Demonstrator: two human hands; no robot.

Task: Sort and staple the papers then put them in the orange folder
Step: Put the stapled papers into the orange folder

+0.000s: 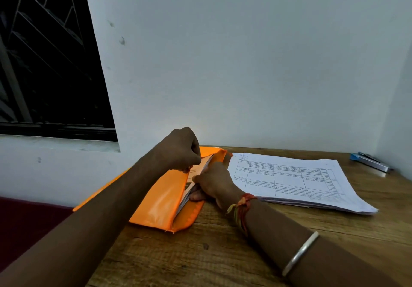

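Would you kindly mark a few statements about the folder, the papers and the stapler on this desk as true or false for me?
1. The left hand pinches the upper edge of the orange folder, holding it open. True.
2. The right hand holds the stapler. False: it grips papers at the folder's mouth; the stapler lies untouched at the far right, near the wall.
3. A paper stack lies on the table, right of the folder. True.
4. The folder lies closed with nothing in it. False: papers show in its opening.
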